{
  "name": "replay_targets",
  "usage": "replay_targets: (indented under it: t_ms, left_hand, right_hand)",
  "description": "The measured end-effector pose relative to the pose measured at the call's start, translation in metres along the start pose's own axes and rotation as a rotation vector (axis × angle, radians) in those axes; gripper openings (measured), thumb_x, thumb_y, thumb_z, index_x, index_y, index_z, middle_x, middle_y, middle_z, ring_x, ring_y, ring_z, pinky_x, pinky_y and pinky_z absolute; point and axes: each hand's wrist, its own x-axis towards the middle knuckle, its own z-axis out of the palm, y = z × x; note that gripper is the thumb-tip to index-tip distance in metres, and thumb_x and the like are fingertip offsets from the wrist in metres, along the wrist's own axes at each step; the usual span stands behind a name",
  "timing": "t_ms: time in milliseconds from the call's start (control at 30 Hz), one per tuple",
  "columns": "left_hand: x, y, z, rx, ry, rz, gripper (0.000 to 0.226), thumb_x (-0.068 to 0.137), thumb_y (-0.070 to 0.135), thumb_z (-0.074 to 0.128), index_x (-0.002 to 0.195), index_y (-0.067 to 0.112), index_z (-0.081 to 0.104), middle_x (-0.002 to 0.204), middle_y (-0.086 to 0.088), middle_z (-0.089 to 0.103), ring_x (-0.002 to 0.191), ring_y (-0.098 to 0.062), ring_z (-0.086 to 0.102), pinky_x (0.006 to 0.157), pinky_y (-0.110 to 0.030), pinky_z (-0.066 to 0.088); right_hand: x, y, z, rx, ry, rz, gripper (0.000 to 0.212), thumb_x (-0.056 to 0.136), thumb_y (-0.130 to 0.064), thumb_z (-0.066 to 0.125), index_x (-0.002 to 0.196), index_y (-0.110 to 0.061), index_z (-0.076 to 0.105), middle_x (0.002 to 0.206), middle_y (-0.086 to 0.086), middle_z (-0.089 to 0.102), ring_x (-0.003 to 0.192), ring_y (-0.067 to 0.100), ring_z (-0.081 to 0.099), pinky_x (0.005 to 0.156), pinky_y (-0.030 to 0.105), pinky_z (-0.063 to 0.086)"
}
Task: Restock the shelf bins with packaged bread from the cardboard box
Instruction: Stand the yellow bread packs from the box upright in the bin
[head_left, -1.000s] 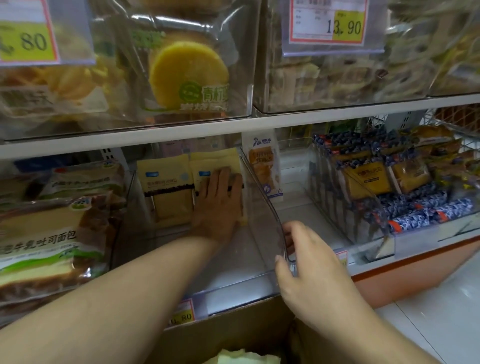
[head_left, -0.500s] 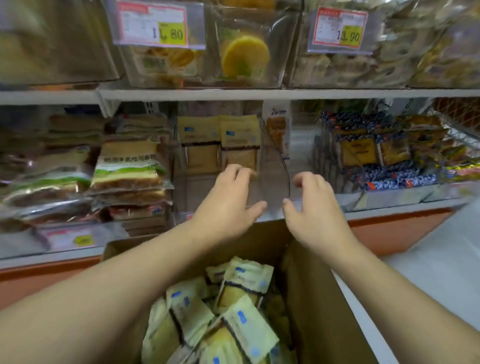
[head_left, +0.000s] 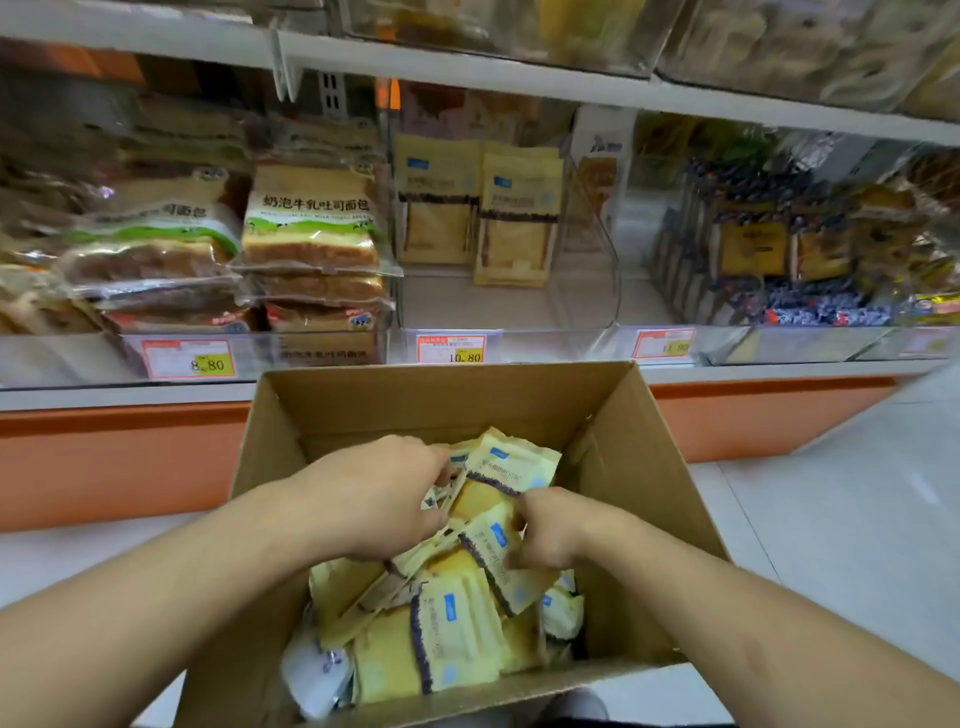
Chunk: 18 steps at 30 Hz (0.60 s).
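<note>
An open cardboard box (head_left: 363, 410) stands on the floor before the shelf, holding several yellow bread packs (head_left: 452, 639). Both hands are inside it. My left hand (head_left: 379, 499) curls its fingers over the packs at the back of the pile. My right hand (head_left: 556, 530) grips a yellow pack (head_left: 493, 540) by its edge. The clear shelf bin (head_left: 587, 291) straight ahead holds two upright yellow packs (head_left: 478, 208) at its back, its front floor bare.
Stacked toast loaves (head_left: 311, 234) fill the bin to the left. Dark blue and yellow snack packs (head_left: 779, 249) fill the bins on the right. Price tags (head_left: 451, 349) line the shelf front. Pale floor tiles (head_left: 857, 499) lie right of the box.
Both hands have drawn back from the shelf bin and dropped into the cardboard box. My view has tilted down from the shelf to the box.
</note>
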Motion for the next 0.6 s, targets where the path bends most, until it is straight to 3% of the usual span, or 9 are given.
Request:
replay_targets:
  t_ms: [100, 167, 267, 333, 433, 600]
  left_hand:
    - [0.005, -0.005, -0.004, 0.04, -0.064, -0.009, 0.045, 0.1, 0.052, 0.057, 0.137, 0.028, 0.052, 0.138, 0.003, 0.057, 0.122, -0.02, 0.059, 0.098, -0.039, 0.053]
    - [0.007, -0.009, -0.007, 0.086, -0.099, -0.003, 0.047, 0.1, 0.053, 0.056, 0.139, 0.026, 0.052, 0.138, 0.001, 0.057, 0.123, -0.022, 0.059, 0.099, -0.041, 0.054]
    - [0.008, -0.015, -0.012, 0.118, -0.144, 0.0, 0.047, 0.101, 0.054, 0.054, 0.139, 0.026, 0.053, 0.138, 0.001, 0.058, 0.121, -0.022, 0.059, 0.097, -0.04, 0.054]
    - [0.008, -0.018, -0.013, 0.121, -0.162, 0.003, 0.047, 0.101, 0.054, 0.054, 0.138, 0.026, 0.054, 0.136, 0.001, 0.06, 0.118, -0.022, 0.06, 0.096, -0.038, 0.054]
    - [0.008, -0.02, -0.016, 0.114, -0.165, 0.019, 0.048, 0.1, 0.056, 0.055, 0.138, 0.027, 0.055, 0.134, 0.002, 0.061, 0.117, -0.022, 0.061, 0.096, -0.038, 0.054]
    - [0.007, -0.024, -0.018, -0.006, -0.11, 0.04, 0.051, 0.094, 0.061, 0.063, 0.136, 0.033, 0.056, 0.126, 0.008, 0.065, 0.11, -0.017, 0.063, 0.093, -0.037, 0.056]
  right_hand:
    - [0.011, -0.007, 0.016, -0.026, -0.013, 0.01, 0.053, 0.09, -0.042, 0.081, 0.127, -0.008, 0.061, 0.125, 0.009, 0.069, 0.114, 0.029, 0.066, 0.089, 0.035, 0.058]
    - [0.015, -0.007, 0.018, -0.039, -0.056, 0.003, 0.054, 0.089, -0.044, 0.083, 0.126, -0.008, 0.067, 0.124, 0.008, 0.071, 0.113, 0.027, 0.068, 0.09, 0.035, 0.058]
    - [0.022, -0.006, 0.016, -0.03, -0.062, -0.042, 0.037, 0.087, -0.037, 0.084, 0.107, -0.008, 0.073, 0.109, 0.01, 0.075, 0.097, 0.027, 0.07, 0.073, 0.035, 0.056]
    - [0.024, -0.007, 0.011, -0.013, 0.004, -0.073, 0.024, 0.085, -0.028, 0.083, 0.093, -0.009, 0.07, 0.096, 0.01, 0.074, 0.085, 0.026, 0.067, 0.064, 0.033, 0.052]
    - [0.016, -0.012, -0.008, 0.022, 0.109, -0.11, 0.024, 0.079, -0.028, 0.084, 0.087, -0.01, 0.069, 0.08, 0.004, 0.068, 0.073, 0.022, 0.061, 0.066, 0.038, 0.057]
    - [-0.025, -0.015, -0.053, 0.146, 0.276, -0.237, 0.016, 0.08, -0.029, 0.082, 0.096, -0.031, 0.079, 0.084, -0.01, 0.076, 0.077, 0.008, 0.069, 0.073, 0.032, 0.061]
